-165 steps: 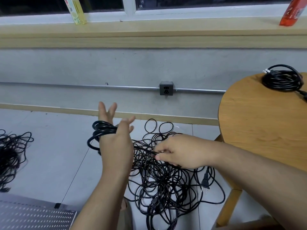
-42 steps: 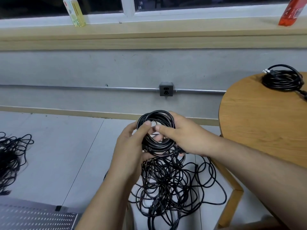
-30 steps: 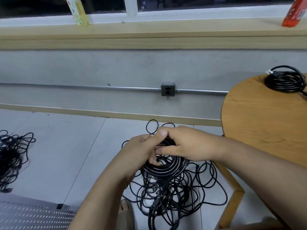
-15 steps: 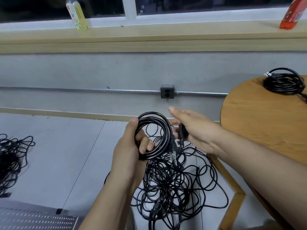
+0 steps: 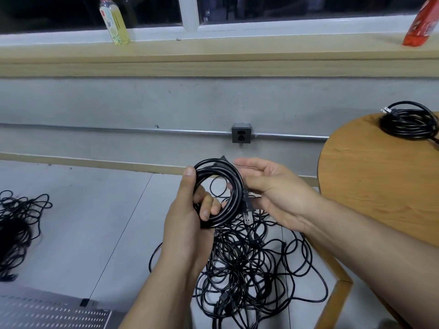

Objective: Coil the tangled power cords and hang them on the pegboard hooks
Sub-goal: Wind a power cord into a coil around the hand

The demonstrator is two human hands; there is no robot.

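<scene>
Coiled cord [image 5: 218,193] at centre, tangled pile [image 5: 249,269] on the floor at 6 o'clock, second tangle [image 5: 16,229] at 9, pegboard [image 5: 47,314] at 7, table [image 5: 380,181] at 3, another coil [image 5: 411,124] on it at 2, wall outlet [image 5: 241,136] at 12.

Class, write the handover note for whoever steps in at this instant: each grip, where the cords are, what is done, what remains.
Left grip: holds a finished coil above the floor.
Right grip: at the coil's right edge near its plug; whether it pinches anything is unclear.
Done: another coiled cord lies on the round table.
Left: hang both coils; the pegboard lies bottom left. Coil the floor tangle and the second tangle far left.
</scene>
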